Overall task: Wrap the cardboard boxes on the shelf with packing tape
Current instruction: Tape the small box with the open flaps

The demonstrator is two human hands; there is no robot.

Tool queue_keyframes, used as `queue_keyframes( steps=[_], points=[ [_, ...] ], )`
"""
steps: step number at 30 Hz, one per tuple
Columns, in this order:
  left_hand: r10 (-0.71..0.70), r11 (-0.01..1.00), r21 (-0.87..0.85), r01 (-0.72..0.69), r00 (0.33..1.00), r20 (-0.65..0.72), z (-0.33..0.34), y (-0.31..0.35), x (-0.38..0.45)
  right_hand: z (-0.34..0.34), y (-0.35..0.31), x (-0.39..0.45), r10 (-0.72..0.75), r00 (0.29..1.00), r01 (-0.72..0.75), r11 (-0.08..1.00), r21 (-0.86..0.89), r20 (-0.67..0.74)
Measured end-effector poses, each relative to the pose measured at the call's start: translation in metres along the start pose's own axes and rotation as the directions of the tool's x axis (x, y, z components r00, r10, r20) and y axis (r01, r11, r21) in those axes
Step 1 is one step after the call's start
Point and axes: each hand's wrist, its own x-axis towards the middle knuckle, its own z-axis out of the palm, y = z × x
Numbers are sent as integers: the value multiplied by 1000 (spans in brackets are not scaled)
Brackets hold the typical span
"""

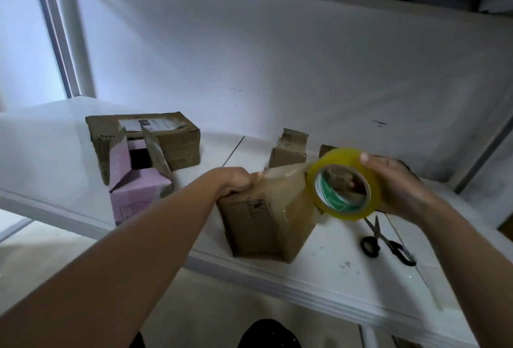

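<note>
Now left hand [239, 181] gripping cardboard box [266, 220] top, right hand [394, 184] clasping tape roll [345, 184]

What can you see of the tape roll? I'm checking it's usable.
The tape roll is a wide ring of yellowish clear packing tape on a core printed green and white. The right hand grips it, tilted, above the shelf. A clear strip runs from it onto the cardboard box.
</note>
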Motion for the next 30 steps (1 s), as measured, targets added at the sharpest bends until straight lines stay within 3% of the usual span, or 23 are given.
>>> queue_keyframes(
  steps=[3,6,12,15,18,20,23,25,30],
  points=[
    [-22,994,-104,27,998,53,5,-19,-6,18,-26,11,-87,991,88,996,-4,98],
    [-64,958,-280,62,998,1,8,-27,-12,40,-36,25,-105,992,102,994,38,75],
    [-73,984,162,73,997,-6,10,-39,0,83,-33,50,-116,991,122,989,84,-68],
    [-54,998,17,55,997,-55,3,-39,5,89,-39,58,-120,991,118,993,-30,-54],
    [-55,998,-22,53,989,-135,-20,-25,5,95,-41,65,-110,993,104,987,-122,-49],
    [34,992,-117,-41,998,-60,-35,-15,2,103,-41,69,-128,990,117,982,-147,-65],
    [45,954,-297,-39,999,15,-41,0,-6,109,-41,70,-134,986,126,988,-85,-95],
    [85,963,-254,-95,995,-49,-32,6,-7,107,-36,68,-115,987,116,993,7,-112],
    [175,977,147,-153,974,-147,-18,5,-5,108,-28,62,-86,987,100,990,98,-135]
  ],
)
